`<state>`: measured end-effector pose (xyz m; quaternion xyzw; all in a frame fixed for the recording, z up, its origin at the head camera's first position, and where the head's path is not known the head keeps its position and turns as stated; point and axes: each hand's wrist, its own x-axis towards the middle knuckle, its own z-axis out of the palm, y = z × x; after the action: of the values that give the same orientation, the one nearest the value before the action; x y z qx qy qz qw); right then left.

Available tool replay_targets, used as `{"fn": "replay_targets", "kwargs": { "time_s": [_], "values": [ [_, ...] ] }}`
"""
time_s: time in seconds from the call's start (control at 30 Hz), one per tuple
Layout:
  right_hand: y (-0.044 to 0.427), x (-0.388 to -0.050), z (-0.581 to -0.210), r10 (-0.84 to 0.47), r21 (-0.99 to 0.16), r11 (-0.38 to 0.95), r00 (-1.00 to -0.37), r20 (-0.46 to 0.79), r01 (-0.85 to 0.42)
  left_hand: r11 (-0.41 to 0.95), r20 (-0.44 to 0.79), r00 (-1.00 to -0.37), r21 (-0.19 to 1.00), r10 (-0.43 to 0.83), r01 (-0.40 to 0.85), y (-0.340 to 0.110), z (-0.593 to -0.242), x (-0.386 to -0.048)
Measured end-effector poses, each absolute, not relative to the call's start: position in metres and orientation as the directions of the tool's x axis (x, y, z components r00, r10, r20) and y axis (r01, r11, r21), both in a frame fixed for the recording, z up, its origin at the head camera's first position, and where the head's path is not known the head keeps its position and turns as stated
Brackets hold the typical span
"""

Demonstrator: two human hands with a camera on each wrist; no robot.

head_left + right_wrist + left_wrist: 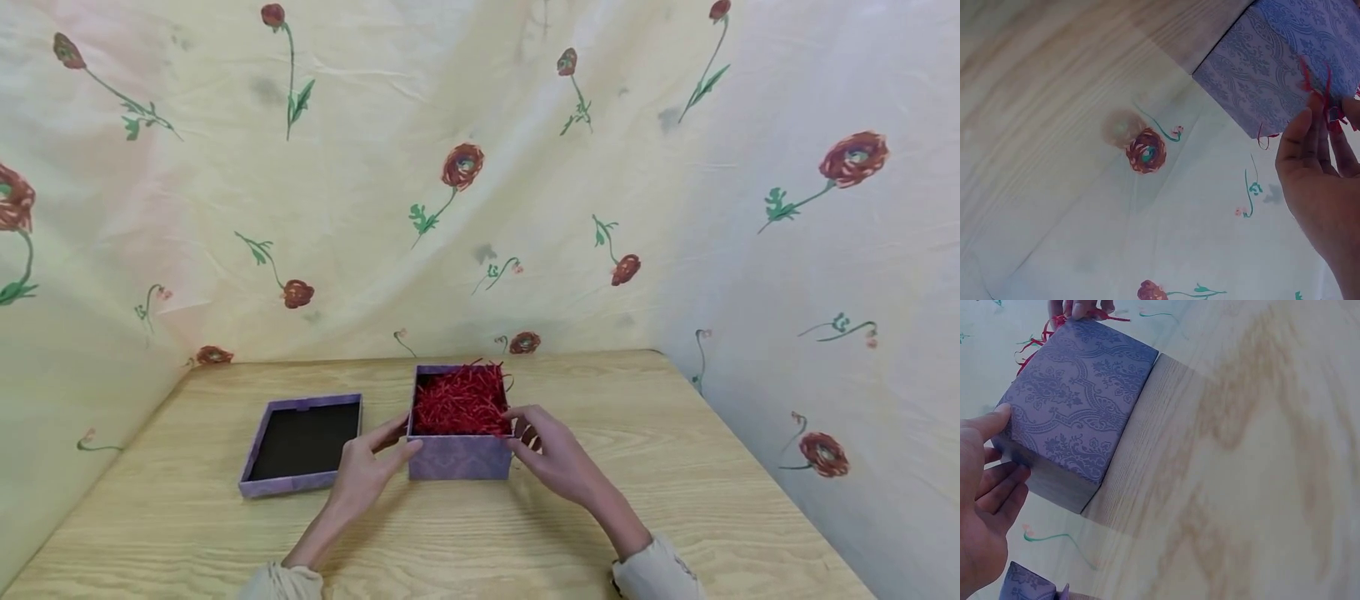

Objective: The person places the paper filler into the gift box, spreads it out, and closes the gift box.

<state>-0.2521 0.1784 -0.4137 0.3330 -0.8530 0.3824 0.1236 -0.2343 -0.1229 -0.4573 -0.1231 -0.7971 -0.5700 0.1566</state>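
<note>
A purple patterned box [459,458] stands open on the table, filled with red shredded paper [461,402] that rises over its back and right rim. My left hand [362,475] holds the box's left side, thumb at the front corner and fingers along the side wall, as the left wrist view shows of the box [1079,400]. At the right rim, my right hand [553,454] has its fingertips on strands of red paper; in the right wrist view the hand [1319,169] pinches some strands beside the box wall [1254,69].
Left of the box lies a purple lid [292,483] with its black inside up, close to my left forearm. The wooden table [637,433] ends at a flowered cloth [360,167] hanging behind and on both sides.
</note>
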Motion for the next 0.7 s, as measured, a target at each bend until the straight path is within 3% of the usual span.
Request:
{"fn": "replay_targets", "kwargs": {
  "time_s": [0.27, 0.7],
  "values": [
    [0.177, -0.254, -0.405, -0.477, -0.500, 0.464, -0.682, 0.555, -0.731, 0.319, 0.407, -0.913, 0.861, 0.032, 0.395, -0.123, -0.457, -0.234],
    [0.141, -0.281, -0.378, -0.502, -0.522, 0.464, -0.698, 0.510, -0.715, 0.285, 0.403, -0.914, 0.872, 0.040, 0.398, -0.124, -0.456, -0.233]
  ]
}}
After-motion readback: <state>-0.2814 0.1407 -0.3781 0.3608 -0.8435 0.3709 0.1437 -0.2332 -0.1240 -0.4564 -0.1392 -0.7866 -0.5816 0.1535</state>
